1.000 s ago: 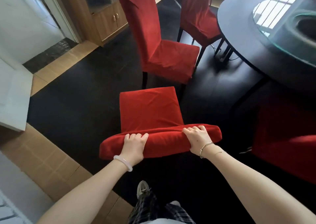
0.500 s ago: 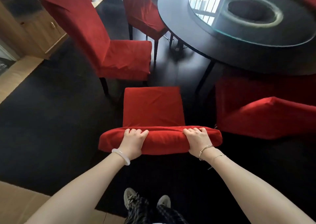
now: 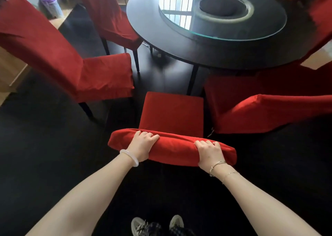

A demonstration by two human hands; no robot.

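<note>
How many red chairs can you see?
4 clearly: the held chair in front, the left chair, the far chair beside the table, the right chair. Top-right red bits may be more.

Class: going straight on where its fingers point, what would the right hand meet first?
Probably the round table's edge: the right hand would pass above the gripped chair's seat first, though depth is unclear.

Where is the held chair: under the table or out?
Out: its whole seat shows, clear of the table; left hand and right hand hold its backrest.
</note>
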